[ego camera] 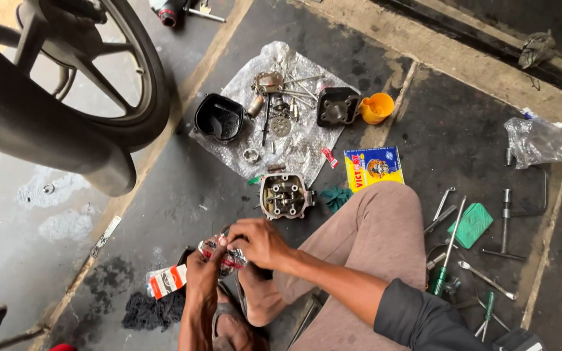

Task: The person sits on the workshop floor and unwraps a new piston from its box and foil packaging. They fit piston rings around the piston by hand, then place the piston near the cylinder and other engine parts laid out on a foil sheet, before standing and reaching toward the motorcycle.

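Both hands, left [203,265] and right [259,242], had a closed grip on a crinkly packet [224,253], held above the floor just below the cylinder head [285,195].

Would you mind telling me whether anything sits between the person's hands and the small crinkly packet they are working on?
Nothing visible does. The left hand and the right hand both grip the small shiny packet directly, fingers closed on it from either side above the floor. The cylinder head lies apart, beyond the hands.
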